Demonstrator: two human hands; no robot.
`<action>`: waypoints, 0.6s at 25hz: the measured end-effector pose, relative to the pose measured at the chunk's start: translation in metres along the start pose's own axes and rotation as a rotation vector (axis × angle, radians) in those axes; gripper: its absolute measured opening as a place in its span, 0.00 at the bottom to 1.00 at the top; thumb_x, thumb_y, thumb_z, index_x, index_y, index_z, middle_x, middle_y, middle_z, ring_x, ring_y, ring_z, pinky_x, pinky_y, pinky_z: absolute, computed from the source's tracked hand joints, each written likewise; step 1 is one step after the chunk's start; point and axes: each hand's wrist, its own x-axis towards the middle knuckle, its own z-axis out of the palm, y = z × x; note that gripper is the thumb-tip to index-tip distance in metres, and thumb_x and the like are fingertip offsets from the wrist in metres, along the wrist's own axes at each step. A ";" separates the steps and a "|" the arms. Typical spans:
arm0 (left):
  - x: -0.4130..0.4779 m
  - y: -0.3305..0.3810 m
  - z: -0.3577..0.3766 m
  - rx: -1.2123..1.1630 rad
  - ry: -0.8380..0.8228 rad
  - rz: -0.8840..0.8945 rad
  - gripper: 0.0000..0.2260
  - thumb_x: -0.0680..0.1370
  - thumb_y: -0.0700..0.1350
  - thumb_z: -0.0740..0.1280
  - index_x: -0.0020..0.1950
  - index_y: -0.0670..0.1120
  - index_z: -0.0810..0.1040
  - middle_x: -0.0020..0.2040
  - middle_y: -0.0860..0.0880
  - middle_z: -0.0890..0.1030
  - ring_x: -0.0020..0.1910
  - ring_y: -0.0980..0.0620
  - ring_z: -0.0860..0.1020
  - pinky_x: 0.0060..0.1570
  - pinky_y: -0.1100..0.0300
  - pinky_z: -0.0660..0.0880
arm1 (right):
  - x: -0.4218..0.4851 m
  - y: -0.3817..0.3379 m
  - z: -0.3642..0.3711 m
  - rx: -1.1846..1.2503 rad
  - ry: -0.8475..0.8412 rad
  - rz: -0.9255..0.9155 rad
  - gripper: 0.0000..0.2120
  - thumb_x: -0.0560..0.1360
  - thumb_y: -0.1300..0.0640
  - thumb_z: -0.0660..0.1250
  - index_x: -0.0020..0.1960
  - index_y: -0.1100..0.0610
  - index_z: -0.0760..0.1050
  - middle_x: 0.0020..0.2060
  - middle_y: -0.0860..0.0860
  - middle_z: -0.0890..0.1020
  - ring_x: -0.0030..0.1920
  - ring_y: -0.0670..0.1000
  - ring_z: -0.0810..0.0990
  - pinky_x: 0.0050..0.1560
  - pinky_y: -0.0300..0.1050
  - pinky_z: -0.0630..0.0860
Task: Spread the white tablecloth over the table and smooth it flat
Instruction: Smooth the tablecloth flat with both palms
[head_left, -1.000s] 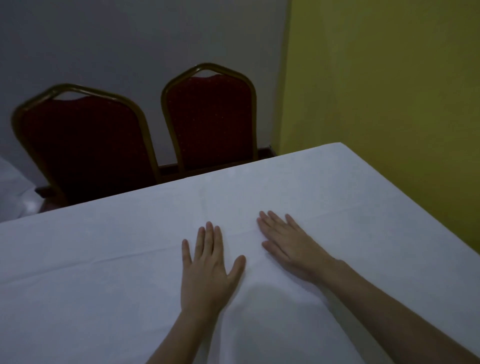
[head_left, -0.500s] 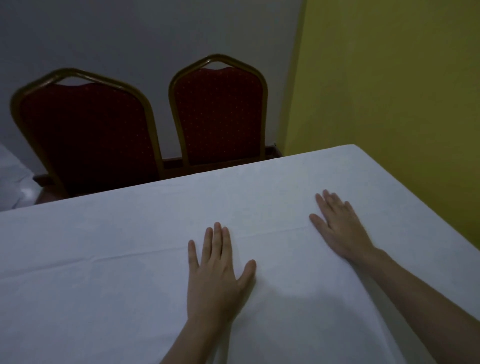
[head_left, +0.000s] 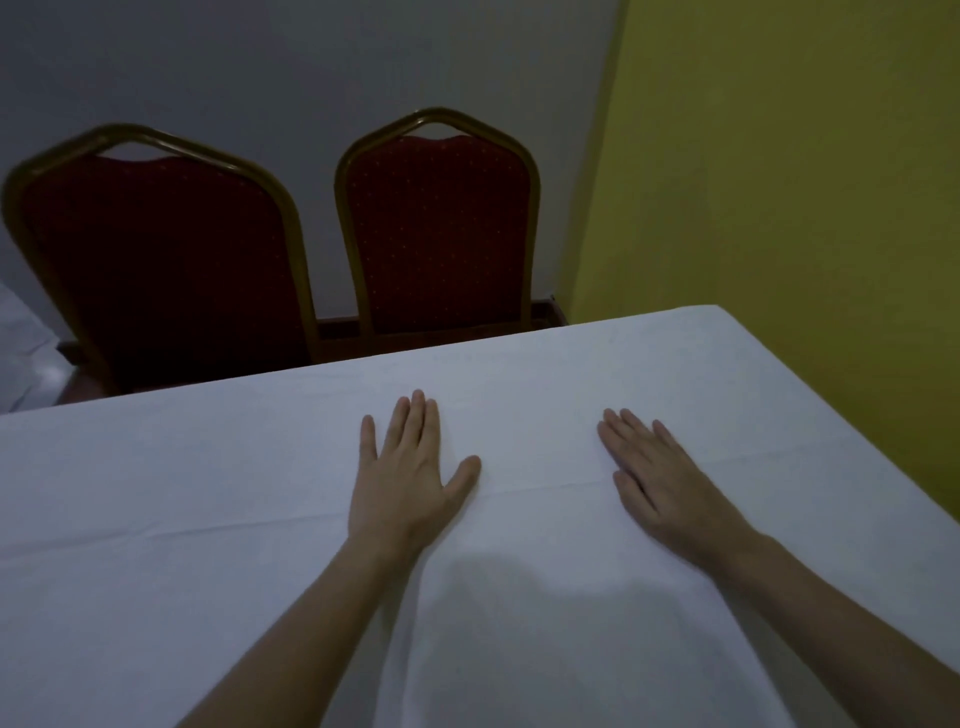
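- Far left, a dim white cloth-covered shape (head_left: 21, 353) shows at the frame's edge (too little of it to say what it is).
- Two red banquet chairs (head_left: 166, 260) with gold frames stand side by side, pushed in at the far edge of the surface.
- The white tablecloth (head_left: 208, 519) covers the whole visible surface and drops over the far and right edges; it lies mostly flat, with one long crease running left to right across the middle.
- The left hand (head_left: 402, 483) lies palm down on the crease, fingers together and thumb out.
- The right hand (head_left: 662, 493) is also flat and extended, well apart from the left, pinching nothing.
- The cloth looks thin, light and soft (likely to slide and bunch), so it is best worked with flat palms stroking outward, or taken by its hanging edge.
- A yellow wall (head_left: 779, 208) closes the right side.
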 end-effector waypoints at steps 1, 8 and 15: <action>-0.003 0.002 0.001 0.006 0.006 0.003 0.38 0.75 0.68 0.37 0.78 0.46 0.39 0.79 0.48 0.38 0.76 0.51 0.36 0.74 0.43 0.38 | -0.001 -0.002 -0.004 -0.019 0.002 -0.067 0.25 0.81 0.50 0.46 0.76 0.56 0.56 0.76 0.51 0.59 0.77 0.49 0.54 0.75 0.49 0.50; 0.000 0.002 0.003 0.012 0.033 -0.030 0.38 0.75 0.70 0.37 0.78 0.49 0.38 0.78 0.50 0.36 0.76 0.51 0.35 0.74 0.43 0.36 | 0.059 -0.078 0.000 0.138 -0.171 -0.124 0.30 0.81 0.40 0.44 0.78 0.51 0.44 0.77 0.44 0.44 0.76 0.41 0.40 0.76 0.43 0.38; -0.002 0.001 0.001 -0.006 0.043 -0.008 0.38 0.75 0.69 0.36 0.78 0.48 0.38 0.78 0.50 0.37 0.76 0.52 0.35 0.75 0.44 0.37 | 0.096 0.006 0.006 0.026 -0.161 -0.019 0.32 0.78 0.35 0.42 0.78 0.46 0.46 0.78 0.46 0.46 0.77 0.45 0.43 0.76 0.47 0.41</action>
